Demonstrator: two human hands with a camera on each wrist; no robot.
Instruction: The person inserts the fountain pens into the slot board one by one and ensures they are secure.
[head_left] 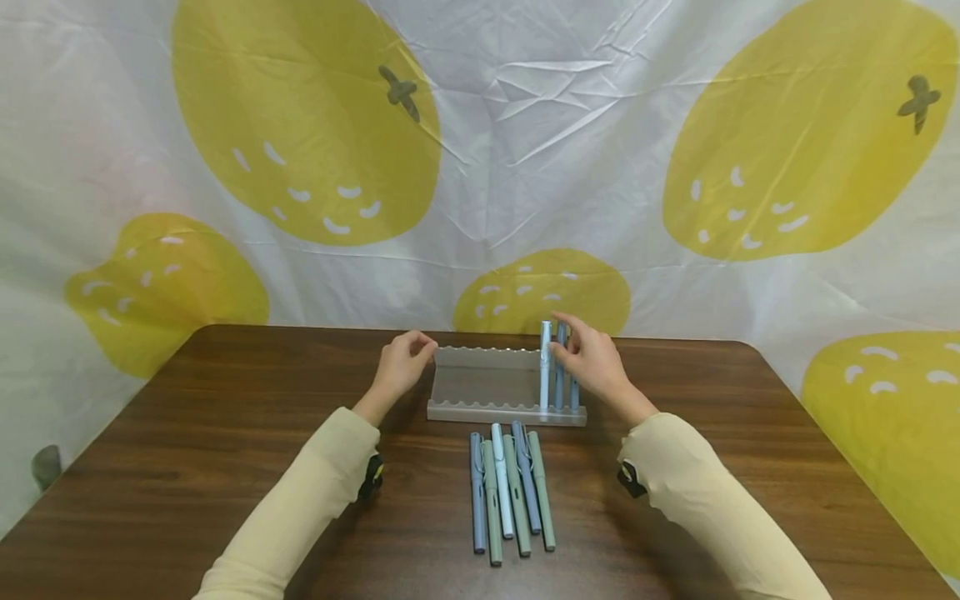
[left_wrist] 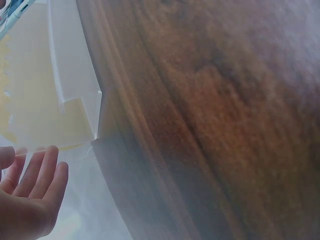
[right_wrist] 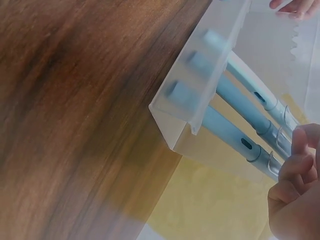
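Observation:
A translucent pen rack with scalloped edges stands on the table. My left hand pinches its upper left corner; in the left wrist view the thumb and fingers lie on either side of its edge. Three pens lean in the rack's right end: a light blue pen and two darker blue pens. My right hand is at their upper ends, index finger extended by the light blue pen's top and thumb at its side. In the right wrist view that hand hides the cap ends.
Several capped pens in blue, light blue and green lie side by side in front of the rack. They rest on a dark wooden table. A white cloth with yellow lemon prints hangs behind the table's far edge.

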